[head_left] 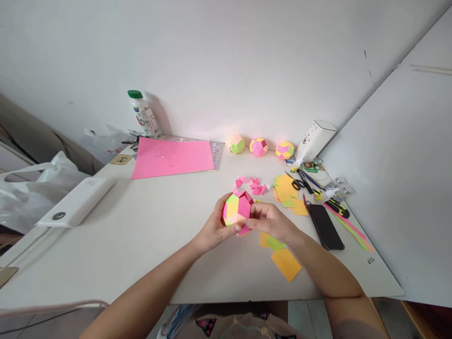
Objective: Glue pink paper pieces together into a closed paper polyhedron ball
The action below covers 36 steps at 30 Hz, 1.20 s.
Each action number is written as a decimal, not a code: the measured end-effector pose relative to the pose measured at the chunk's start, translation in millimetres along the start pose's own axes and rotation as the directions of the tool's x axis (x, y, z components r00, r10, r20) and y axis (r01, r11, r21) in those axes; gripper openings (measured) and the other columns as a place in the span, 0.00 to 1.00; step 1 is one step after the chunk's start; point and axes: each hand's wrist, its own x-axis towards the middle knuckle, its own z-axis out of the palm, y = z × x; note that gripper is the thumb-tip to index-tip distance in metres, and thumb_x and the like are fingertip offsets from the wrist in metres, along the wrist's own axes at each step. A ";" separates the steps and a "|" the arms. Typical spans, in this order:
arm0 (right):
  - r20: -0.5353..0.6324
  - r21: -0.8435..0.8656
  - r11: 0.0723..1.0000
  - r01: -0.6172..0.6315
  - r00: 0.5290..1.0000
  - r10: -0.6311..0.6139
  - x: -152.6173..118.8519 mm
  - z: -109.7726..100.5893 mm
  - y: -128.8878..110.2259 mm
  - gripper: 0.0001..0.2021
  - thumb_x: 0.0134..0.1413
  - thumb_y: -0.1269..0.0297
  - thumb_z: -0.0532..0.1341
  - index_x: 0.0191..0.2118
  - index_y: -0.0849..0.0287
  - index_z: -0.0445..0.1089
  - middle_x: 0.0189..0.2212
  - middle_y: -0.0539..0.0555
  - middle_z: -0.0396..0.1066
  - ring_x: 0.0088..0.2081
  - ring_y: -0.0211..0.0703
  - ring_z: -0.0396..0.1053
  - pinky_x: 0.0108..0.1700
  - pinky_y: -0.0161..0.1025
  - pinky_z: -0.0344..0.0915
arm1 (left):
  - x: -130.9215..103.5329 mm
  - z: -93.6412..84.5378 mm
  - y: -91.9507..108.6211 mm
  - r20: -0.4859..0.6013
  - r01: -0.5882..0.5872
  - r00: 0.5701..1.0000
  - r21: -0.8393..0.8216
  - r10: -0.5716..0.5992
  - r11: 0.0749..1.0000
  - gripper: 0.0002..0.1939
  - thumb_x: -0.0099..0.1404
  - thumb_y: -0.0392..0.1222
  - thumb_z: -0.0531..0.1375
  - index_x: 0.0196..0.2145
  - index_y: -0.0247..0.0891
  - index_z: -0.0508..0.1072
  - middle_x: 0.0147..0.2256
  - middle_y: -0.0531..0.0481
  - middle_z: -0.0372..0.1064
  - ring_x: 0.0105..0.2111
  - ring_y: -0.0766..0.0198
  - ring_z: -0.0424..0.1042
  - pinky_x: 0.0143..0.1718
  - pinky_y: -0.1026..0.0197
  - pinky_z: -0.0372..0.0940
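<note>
A folded paper ball in pink, yellow, green and peach is held above the table between both hands. Around its left side and underside curl the fingers and thumb of my left hand. My right hand pinches the ball's right edge with thumb and fingertips; any small piece between them is hidden. An opening shows at the ball's top right. Just behind it lie small folded pink paper pieces. Orange and green paper squares lie under my right forearm.
Three finished-looking paper balls stand along the wall. At the right are a sticky-note pile, scissors, a black phone and a white cylinder. Leftward are a pink sheet, a bottle and a white lamp-like bar.
</note>
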 end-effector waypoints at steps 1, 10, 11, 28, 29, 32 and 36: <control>-0.008 -0.004 1.000 0.001 1.000 -0.001 0.1 0.1 0.3 0.12 0.47 0.59 0.68 0.33 0.62 0.72 0.32 0.53 0.74 0.35 0.44 0.75 0.43 0.45 0.71 | 0.1 0.4 0.2 -0.006 0.010 1.000 -0.001 -0.010 1.000 0.40 0.59 0.50 0.64 0.61 0.43 0.46 0.53 0.39 0.61 0.49 0.52 0.66 0.46 0.52 0.67; -0.083 -0.033 0.999 0.013 0.996 -0.016 1.1 1.3 4.0 0.11 0.46 0.58 0.69 0.29 0.62 0.72 0.28 0.51 0.74 0.32 0.42 0.75 0.41 0.43 0.72 | 0.0 2.4 -0.6 -0.012 0.000 1.000 0.006 0.000 1.000 0.41 0.59 0.51 0.64 0.62 0.43 0.46 0.54 0.39 0.60 0.50 0.51 0.66 0.46 0.50 0.67; -0.088 -0.042 0.999 0.014 0.996 -0.018 1.2 1.1 4.3 0.12 0.45 0.58 0.69 0.29 0.62 0.72 0.28 0.52 0.74 0.33 0.42 0.74 0.41 0.44 0.71 | -0.2 2.3 -0.2 -0.013 -0.007 1.000 0.013 0.007 1.000 0.41 0.58 0.51 0.64 0.62 0.43 0.46 0.54 0.39 0.60 0.50 0.51 0.66 0.47 0.50 0.67; -0.027 -0.036 0.998 0.057 0.998 -0.058 -1.4 -0.1 -4.8 0.14 0.50 0.57 0.66 0.39 0.60 0.73 0.34 0.53 0.73 0.37 0.40 0.71 0.40 0.38 0.68 | 1.8 -2.2 -2.0 -0.005 0.017 1.000 -0.047 -0.018 0.999 0.37 0.61 0.58 0.59 0.61 0.41 0.50 0.57 0.37 0.57 0.55 0.47 0.62 0.50 0.48 0.65; -0.019 -0.040 0.997 0.061 0.998 -0.062 -1.7 -0.1 -4.9 0.14 0.50 0.57 0.66 0.40 0.60 0.73 0.35 0.53 0.73 0.38 0.41 0.71 0.41 0.38 0.67 | 1.8 -2.5 -1.8 -0.010 0.016 1.000 -0.048 -0.017 0.999 0.37 0.61 0.58 0.59 0.60 0.40 0.50 0.57 0.36 0.56 0.55 0.47 0.61 0.50 0.48 0.65; -0.032 -0.057 0.997 0.054 0.998 -0.056 -2.1 1.2 -4.8 0.13 0.50 0.57 0.66 0.39 0.60 0.73 0.34 0.52 0.73 0.37 0.40 0.70 0.40 0.37 0.67 | 1.6 -2.8 -0.8 -0.034 0.006 0.999 -0.035 -0.007 0.999 0.36 0.61 0.59 0.58 0.60 0.40 0.51 0.57 0.36 0.57 0.55 0.47 0.61 0.49 0.49 0.66; -0.080 -0.104 0.994 0.028 0.996 -0.037 -1.6 3.6 -3.7 0.13 0.47 0.55 0.67 0.32 0.61 0.70 0.28 0.50 0.68 0.31 0.37 0.67 0.34 0.36 0.65 | 1.3 -1.4 -0.8 -0.016 -0.009 1.000 -0.030 0.009 1.000 0.36 0.62 0.57 0.59 0.61 0.43 0.50 0.57 0.37 0.57 0.54 0.48 0.62 0.47 0.51 0.67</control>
